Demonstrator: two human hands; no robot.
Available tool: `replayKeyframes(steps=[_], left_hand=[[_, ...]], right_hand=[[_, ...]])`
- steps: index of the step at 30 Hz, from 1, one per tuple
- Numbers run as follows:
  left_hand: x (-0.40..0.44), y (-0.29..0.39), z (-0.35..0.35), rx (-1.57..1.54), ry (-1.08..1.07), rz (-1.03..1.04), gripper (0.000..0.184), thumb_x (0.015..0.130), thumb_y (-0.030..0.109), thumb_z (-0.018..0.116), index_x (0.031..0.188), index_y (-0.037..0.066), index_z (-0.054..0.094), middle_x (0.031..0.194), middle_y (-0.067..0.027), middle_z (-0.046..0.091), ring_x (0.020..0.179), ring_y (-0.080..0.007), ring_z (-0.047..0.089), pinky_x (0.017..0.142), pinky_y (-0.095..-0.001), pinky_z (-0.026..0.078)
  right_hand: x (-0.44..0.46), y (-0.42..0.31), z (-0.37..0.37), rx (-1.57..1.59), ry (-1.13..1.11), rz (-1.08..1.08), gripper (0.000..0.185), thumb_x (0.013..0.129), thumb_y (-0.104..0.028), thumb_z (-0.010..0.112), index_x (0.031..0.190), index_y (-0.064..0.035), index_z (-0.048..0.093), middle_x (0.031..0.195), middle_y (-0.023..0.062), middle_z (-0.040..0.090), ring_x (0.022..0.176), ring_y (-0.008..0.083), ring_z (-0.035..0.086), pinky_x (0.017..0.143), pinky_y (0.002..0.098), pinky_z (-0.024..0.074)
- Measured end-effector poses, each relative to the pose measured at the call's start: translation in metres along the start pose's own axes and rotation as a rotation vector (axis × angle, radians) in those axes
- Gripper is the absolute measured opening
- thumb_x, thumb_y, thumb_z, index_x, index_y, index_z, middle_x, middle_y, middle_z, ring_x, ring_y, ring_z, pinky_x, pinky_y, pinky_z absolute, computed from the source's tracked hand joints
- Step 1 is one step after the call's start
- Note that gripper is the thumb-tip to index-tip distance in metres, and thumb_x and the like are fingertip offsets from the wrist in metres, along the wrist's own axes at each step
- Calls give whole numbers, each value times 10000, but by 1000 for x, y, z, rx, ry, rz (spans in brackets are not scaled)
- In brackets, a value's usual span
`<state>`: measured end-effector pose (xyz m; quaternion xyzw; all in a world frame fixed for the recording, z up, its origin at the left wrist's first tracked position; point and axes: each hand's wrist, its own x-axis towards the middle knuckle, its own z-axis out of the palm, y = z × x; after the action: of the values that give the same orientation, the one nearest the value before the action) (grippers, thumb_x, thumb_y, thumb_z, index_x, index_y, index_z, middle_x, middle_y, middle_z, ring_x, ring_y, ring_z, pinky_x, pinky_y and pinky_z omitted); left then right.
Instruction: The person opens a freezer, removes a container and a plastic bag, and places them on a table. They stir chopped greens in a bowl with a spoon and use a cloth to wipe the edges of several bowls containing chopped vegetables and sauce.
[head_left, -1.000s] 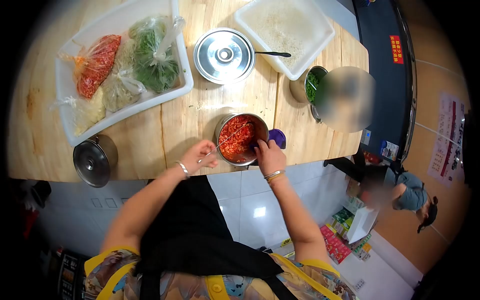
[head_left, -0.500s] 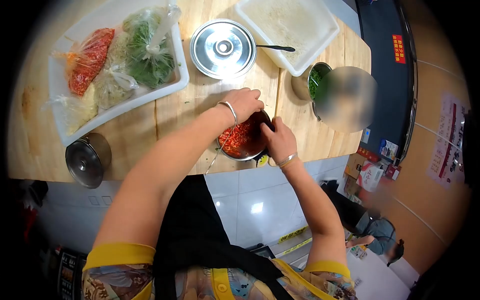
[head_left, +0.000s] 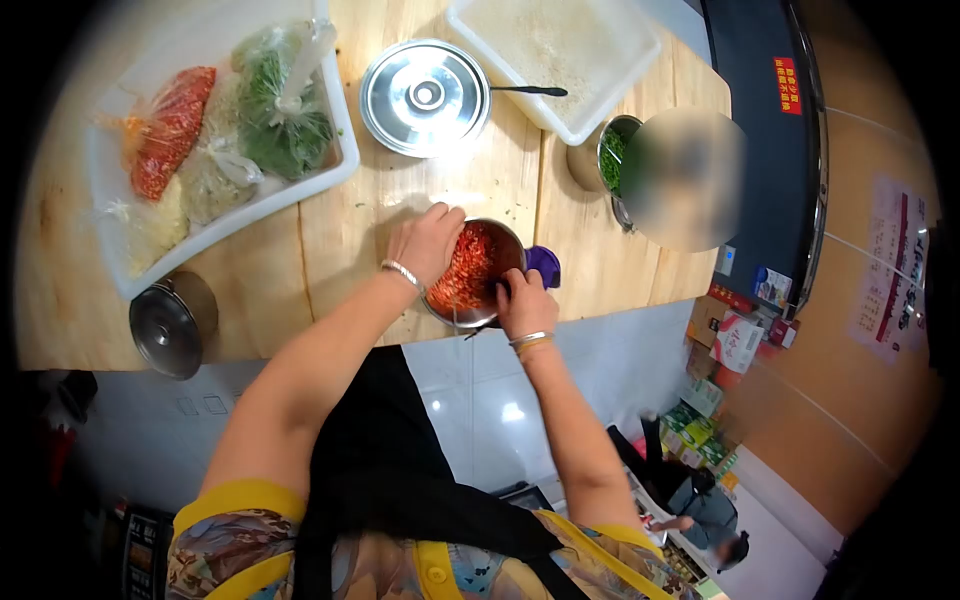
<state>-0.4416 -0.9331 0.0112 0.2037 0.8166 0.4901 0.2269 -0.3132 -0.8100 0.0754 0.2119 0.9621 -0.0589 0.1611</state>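
A round metal pot (head_left: pixel 510 240) of chopped red chili (head_left: pixel 465 275) stands near the table's front edge. My left hand (head_left: pixel 427 243) is closed on its left rim, fingers bent over the edge. On the opposite side, my right hand (head_left: pixel 525 303) grips the rim, with fingertips just inside; a small dark piece shows at them, and I cannot make out what it is. Beside the pot's right wall is a purple object (head_left: pixel 543 267), its kind unclear and partly hidden.
A lidded steel pot (head_left: pixel 425 95) with a dark handle stands behind. Bagged ingredients fill a white tub (head_left: pixel 345 165) at left; another white tub (head_left: pixel 575 130) is at back right. Also here are a pot of chopped greens (head_left: pixel 590 165) and a lidded canister (head_left: pixel 165 330). A person (head_left: pixel 705 515) is lower right.
Both hands have shifted left. My left hand has moved from the pot's far rim to its left side, uncovering more chili. The purple object has come into sight; the view has shifted slightly.
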Motion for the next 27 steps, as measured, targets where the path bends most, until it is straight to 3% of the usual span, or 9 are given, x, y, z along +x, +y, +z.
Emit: replayKeyframes(steps=[5,7,9,12,14,17,21,23,27], left_hand=[[19,0,-19,436,-207,441,282,823,213,510,1055,56,550,1011,-131,580,890,-258,577,785,-353,463],[22,1,-14,343,-136,611,282,834,214,497,1049,43,560,1021,-123,584,896,-245,575,778,-344,462],[26,4,-5,-566,-268,-26,254,832,208,502,1005,42,584,1005,-115,594,877,-227,575,768,-337,462],[19,-15,14,-160,-242,204,208,828,179,510,953,36,596,986,-119,600,875,-206,566,774,-328,454],[6,-8,8,-88,-153,206,194,831,170,502,963,63,596,950,-110,602,839,-224,579,738,-340,464],[-14,7,5,105,-17,113,169,828,147,496,963,125,596,872,-90,594,752,-272,593,654,-374,476],[-27,13,-2,240,168,20,131,810,159,543,928,177,598,753,-78,549,644,-320,565,559,-406,470],[-32,14,-4,254,158,-2,159,801,115,503,917,191,581,780,-73,555,645,-321,583,563,-418,476],[-37,14,-2,244,171,-47,181,801,108,491,932,198,577,786,-67,553,646,-319,585,562,-419,477]], right_hand=[[33,21,-9,-31,54,-422,183,686,-85,571,867,-115,572,831,90,497,633,238,570,513,342,474],[43,18,-18,-60,131,-498,168,661,-73,578,825,-108,574,813,82,497,649,237,567,511,338,474],[43,21,-14,-63,107,-435,168,682,-106,591,848,-117,567,804,75,524,661,255,572,521,354,477],[23,13,-5,-87,29,-215,161,724,-168,597,878,-138,559,788,64,549,656,274,577,523,378,477],[1,6,4,-103,42,15,151,821,-316,531,867,-178,570,751,77,533,563,280,580,480,402,461],[-14,-12,6,-77,-31,247,187,808,-328,549,908,-180,604,829,101,540,646,298,591,563,420,477],[-16,-27,1,123,37,321,177,796,-279,588,920,-159,628,868,101,524,735,282,584,619,386,482],[-22,-22,5,405,319,283,173,783,-195,620,948,-144,639,870,88,501,785,258,554,662,356,471],[-32,-11,-10,558,452,123,179,794,-94,600,971,-74,620,890,86,514,792,231,532,725,320,448]])
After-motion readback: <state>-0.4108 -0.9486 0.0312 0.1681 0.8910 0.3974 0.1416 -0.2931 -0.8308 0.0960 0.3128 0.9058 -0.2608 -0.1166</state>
